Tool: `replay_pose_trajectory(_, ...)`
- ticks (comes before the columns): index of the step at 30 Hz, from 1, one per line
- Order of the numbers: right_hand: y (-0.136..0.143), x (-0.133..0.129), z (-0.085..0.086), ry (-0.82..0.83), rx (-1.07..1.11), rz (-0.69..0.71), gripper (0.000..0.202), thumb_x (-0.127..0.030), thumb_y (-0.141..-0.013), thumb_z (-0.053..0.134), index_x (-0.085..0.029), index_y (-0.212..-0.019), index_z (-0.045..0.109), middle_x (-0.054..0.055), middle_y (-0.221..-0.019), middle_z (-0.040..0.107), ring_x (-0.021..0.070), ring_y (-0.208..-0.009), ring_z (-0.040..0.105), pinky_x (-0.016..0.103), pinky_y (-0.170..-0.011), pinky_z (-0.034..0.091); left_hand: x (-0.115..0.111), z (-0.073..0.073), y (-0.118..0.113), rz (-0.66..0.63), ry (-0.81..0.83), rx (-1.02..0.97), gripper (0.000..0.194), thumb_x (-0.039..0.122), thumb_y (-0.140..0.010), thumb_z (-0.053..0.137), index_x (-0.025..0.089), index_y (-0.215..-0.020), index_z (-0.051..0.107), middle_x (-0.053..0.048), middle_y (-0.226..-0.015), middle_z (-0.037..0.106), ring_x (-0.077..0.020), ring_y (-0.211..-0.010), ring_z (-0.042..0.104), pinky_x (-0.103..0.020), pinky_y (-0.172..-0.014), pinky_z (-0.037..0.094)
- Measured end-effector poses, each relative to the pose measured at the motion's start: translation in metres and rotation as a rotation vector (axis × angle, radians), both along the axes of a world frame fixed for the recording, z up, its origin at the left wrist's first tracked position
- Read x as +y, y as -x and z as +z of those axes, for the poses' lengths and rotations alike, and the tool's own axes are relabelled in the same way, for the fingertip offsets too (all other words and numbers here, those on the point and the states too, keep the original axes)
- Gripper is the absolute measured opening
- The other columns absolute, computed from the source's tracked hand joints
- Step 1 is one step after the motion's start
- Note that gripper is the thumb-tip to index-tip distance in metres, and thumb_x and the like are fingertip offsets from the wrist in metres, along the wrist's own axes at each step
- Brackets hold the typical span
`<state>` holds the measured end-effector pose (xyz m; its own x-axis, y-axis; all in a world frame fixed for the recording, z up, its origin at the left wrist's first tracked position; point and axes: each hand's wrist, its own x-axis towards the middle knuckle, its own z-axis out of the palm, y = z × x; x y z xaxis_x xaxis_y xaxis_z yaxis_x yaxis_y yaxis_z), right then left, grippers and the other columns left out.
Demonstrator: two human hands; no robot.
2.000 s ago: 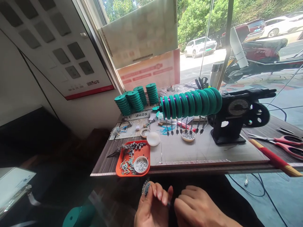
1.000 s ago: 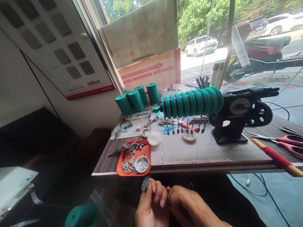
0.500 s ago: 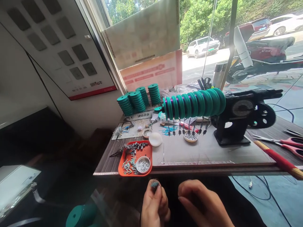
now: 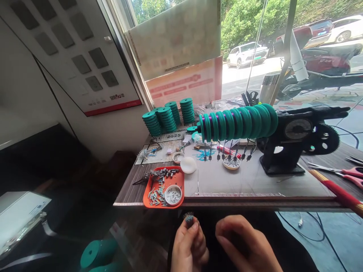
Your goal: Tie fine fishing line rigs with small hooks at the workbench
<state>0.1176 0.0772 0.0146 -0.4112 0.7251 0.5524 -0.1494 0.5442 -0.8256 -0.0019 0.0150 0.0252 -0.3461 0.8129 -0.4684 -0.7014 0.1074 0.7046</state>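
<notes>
Below the table's front edge, my left hand point(image 4: 188, 241) pinches a small bundle of thin bluish-grey pieces with fine wire ends point(image 4: 189, 218) sticking up between thumb and fingers. To its right, apart from it, my right hand point(image 4: 245, 241) is closed, fingers curled and the thumb against the index finger. Whatever may be between those fingertips is too small to make out. Closest on the table is an orange tray point(image 4: 147, 194) with metal pins, dark cylindrical pieces and a white dish of small silvery parts point(image 4: 172, 195).
A row of green spools point(image 4: 238, 122) sits on a black geared winder point(image 4: 283, 151), small dark weights hanging beneath. Green spools point(image 4: 167, 120) are stacked behind. A dish of beads point(image 4: 231, 162), a white lid point(image 4: 188, 165), scissors point(image 4: 344, 171) and a red-yellow handle point(image 4: 337, 187) lie about.
My left hand has turned slightly and shows more of the bundle's wire ends. The right hand stays curled, nearly in place. The whole view has shifted a little.
</notes>
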Motion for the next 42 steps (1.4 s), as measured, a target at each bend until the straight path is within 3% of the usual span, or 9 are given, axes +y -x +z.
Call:
replay_pose_trajectory(20, 0.001, 0.002, -0.003, -0.065, -0.02, -0.08, 0.006, -0.026, -0.09, 0.049, -0.022, -0.086, 0.051, 0.001, -0.069, 0.061, 0.0126, -0.055, 0.059, 0.02, -0.051, 0.049, -0.002, 0.002, 0.001, -0.055, -0.007, -0.019, 0.04, 0.043, -0.058, 0.078, 0.018, -0.068, 0.048, 0.013, -0.043, 0.031, -0.0009, -0.037, 0.011, -0.015, -0.036, 0.011)
replay_pose_trajectory(25, -0.001, 0.006, -0.002, -0.103, -0.045, -0.121, 0.005, -0.018, -0.087, 0.05, -0.022, -0.088, 0.052, 0.0, -0.07, 0.06, 0.0124, -0.056, 0.058, 0.02, -0.052, 0.049, -0.003, 0.002, -0.002, 0.024, 0.064, 0.095, 0.045, 0.048, -0.051, 0.08, 0.018, -0.064, 0.05, 0.014, -0.042, 0.022, -0.001, -0.037, 0.011, -0.014, -0.036, 0.01)
replay_pose_trajectory(35, -0.004, 0.008, 0.001, -0.188, -0.133, -0.098, 0.008, -0.015, -0.088, 0.045, -0.023, -0.091, 0.047, 0.0, -0.07, 0.058, 0.0118, -0.055, 0.057, 0.021, -0.052, 0.048, -0.004, 0.0, -0.003, 0.088, 0.104, 0.306, 0.043, 0.051, -0.049, 0.079, 0.017, -0.058, 0.055, 0.013, -0.04, 0.023, -0.0004, -0.035, 0.014, -0.015, -0.036, 0.008)
replay_pose_trajectory(39, -0.002, 0.013, 0.015, -0.404, -0.265, -0.12, 0.015, -0.018, -0.09, 0.041, -0.019, -0.104, 0.047, 0.007, -0.086, 0.063, 0.0137, -0.061, 0.06, 0.023, -0.052, 0.049, -0.005, -0.003, -0.004, 0.061, 0.028, 0.448, 0.033, 0.045, -0.056, 0.078, 0.016, -0.058, 0.062, 0.008, -0.044, 0.033, -0.0028, -0.038, 0.018, -0.018, -0.036, 0.013)
replay_pose_trajectory(42, 0.006, 0.016, 0.021, -0.665, -0.416, -0.158, 0.023, -0.017, -0.092, 0.034, -0.02, -0.079, 0.052, 0.002, -0.063, 0.06, 0.0142, -0.049, 0.055, 0.025, -0.045, 0.041, -0.004, -0.002, -0.009, 0.051, -0.046, 0.529, 0.035, 0.049, -0.064, 0.072, 0.016, -0.058, 0.06, 0.006, -0.047, 0.038, -0.0056, -0.042, 0.026, -0.019, -0.039, 0.022)
